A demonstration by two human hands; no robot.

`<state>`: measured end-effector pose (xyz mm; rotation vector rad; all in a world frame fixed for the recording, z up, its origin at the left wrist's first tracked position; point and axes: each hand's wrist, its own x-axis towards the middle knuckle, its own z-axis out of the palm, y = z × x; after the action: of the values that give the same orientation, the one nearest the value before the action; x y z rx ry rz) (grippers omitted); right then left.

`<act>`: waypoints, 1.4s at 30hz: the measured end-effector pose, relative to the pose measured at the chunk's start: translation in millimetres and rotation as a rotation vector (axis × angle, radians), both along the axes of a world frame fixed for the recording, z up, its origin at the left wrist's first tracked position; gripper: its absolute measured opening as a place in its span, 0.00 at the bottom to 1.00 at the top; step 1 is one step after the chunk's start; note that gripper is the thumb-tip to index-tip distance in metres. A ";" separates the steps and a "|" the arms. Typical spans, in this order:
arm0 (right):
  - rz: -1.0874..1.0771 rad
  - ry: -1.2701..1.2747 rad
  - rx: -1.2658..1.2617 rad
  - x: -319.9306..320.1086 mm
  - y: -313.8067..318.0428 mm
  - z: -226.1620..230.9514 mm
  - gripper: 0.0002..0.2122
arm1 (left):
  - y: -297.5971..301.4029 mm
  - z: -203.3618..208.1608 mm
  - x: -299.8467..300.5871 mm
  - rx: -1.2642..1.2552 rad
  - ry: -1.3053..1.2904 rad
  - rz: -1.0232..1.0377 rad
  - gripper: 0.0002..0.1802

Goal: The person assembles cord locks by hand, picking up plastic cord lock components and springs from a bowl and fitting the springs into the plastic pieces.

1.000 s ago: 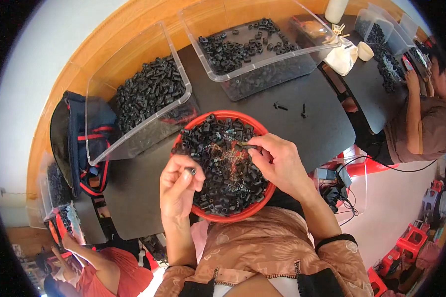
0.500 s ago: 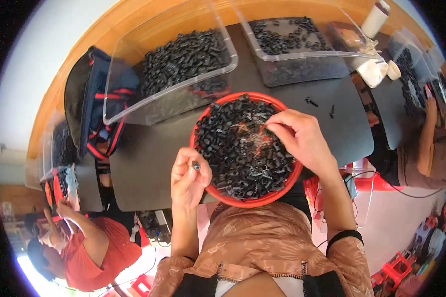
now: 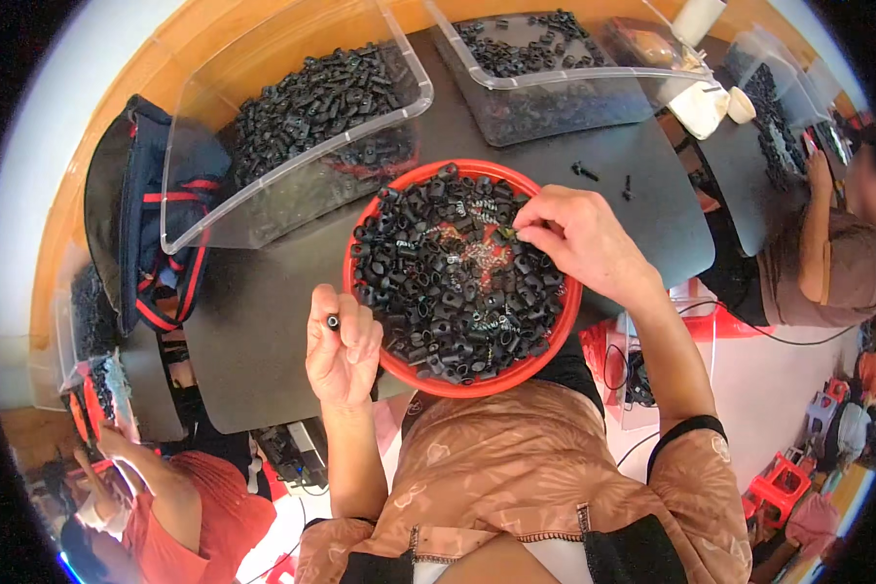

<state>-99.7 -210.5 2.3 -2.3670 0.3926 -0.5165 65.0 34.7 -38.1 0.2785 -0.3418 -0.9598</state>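
A red round basin [image 3: 573, 310] holds many small black plastic tube-like pieces [image 3: 428, 321], with thin metal springs [image 3: 482, 255] lying among them near the middle. To the left of the basin, my left hand [image 3: 346, 350] is closed around a small black cylindrical piece [image 3: 333, 322], whose round end shows between thumb and forefinger. Over the right side of the basin is my right hand [image 3: 579, 238], thumb and forefinger pinched together just above the pieces. Something tiny and yellowish shows at those fingertips, too small to name.
Clear plastic bins of black parts, one on the left [image 3: 292, 209] and one on the right [image 3: 574, 112], stand behind the basin on a dark table [image 3: 263, 321]. Two loose black pieces [image 3: 584, 171] lie right. A dark bag [image 3: 151, 214] is at left. Other people sit on both sides.
The whole view has shifted, so the basin appears farther left and slightly higher. My left fingers have curled more around the black piece. My right hand stays over the basin's right side, still pinching.
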 end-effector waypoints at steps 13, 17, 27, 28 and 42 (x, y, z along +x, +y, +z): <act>0.180 -0.012 -0.291 28.6 40.8 -5.2 0.04 | 0.3 -2.8 -1.9 -0.069 -0.008 0.008 0.07; 0.083 0.000 -0.359 14.7 40.3 -2.7 0.04 | 2.3 -2.0 -2.8 -0.060 -0.037 0.031 0.08; -0.041 0.043 -0.489 16.7 34.8 -4.2 0.05 | 0.4 -4.7 -1.5 -0.055 -0.102 0.025 0.10; -0.038 0.041 -0.485 15.2 35.0 -2.6 0.05 | 0.8 -4.7 -1.4 -0.056 -0.099 0.024 0.10; 0.207 0.120 -0.424 19.1 36.1 -4.5 0.04 | 1.6 -6.5 -0.2 -0.054 -0.093 0.032 0.11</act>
<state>-80.6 -174.4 -2.2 -2.8165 0.0913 -0.3901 64.8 36.3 -44.6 0.2788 -0.4470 -0.9069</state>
